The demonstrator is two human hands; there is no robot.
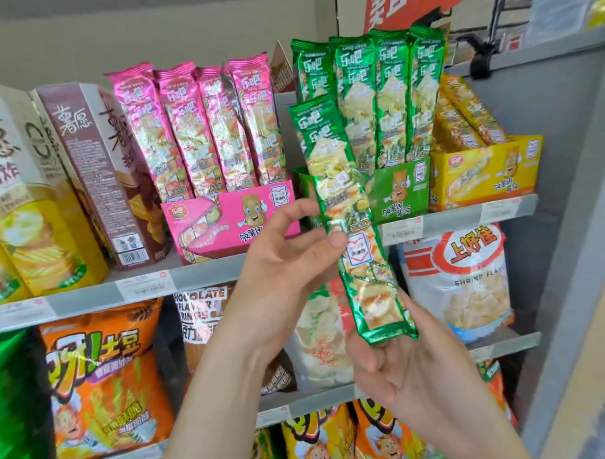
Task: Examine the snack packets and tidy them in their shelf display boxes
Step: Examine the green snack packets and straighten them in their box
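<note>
Shop aisle, grey metal shelf stacked in tiers, snack stock throughout.

Far left of the left hand stood tall cartons, leaning. Up and left of that hand, the pink box held a row of pink packets, upright but uneven, with one turned edge-on.

The left hand pinched the green packet about mid-length, thumb on the front, fingers going behind. The packet ran slantwise, its top up-left and overlapping the green box in view, its foot down-right. It was out of the box and clear of the shelf.

Above and beyond both hands, the green row stood upright and close-packed in its box. Whether a slot was free at the box's left end could not be told; the held packet hid it.

The right hand held the packet's foot, fingers curled behind it.

Right of the hands sat the yellow box, its packets lying back.

Risks, as judged:
- Foil looked slick, and a light mid-pinch could let it slide when one hand lets go.
- Pushing it into the tight row could tip neighbours forward off the shelf.
- A hard squeeze would likely crush the contents.
- The pink box sat close beside, so a misfile was possible.
</note>
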